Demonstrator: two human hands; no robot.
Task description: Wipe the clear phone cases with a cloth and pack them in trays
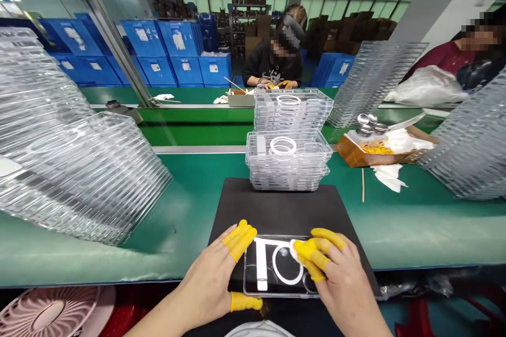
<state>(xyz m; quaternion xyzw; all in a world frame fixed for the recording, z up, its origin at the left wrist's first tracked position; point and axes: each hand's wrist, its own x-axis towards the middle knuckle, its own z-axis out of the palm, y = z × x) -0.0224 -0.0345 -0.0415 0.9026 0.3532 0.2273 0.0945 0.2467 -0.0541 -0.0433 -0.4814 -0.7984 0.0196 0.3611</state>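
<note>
A clear phone case [276, 268] with a white ring and a white strip lies flat on a black mat [276, 205] near the table's front edge. My left hand [215, 279], in yellow fingertip covers, grips the case's left edge between thumb and fingers. My right hand [336, 279], also with yellow fingertip covers, pinches a small white wipe [294, 250] against the case's upper right part. At the mat's far end stands a stack of clear cases [288, 160].
Fanned rows of clear cases lie at the left [67, 163] and the right [470, 152]. A brown box [371, 150] with metal cans and white cloths sits at the right. Across the green conveyor a person [276, 58] works. Blue crates [174, 52] line the back.
</note>
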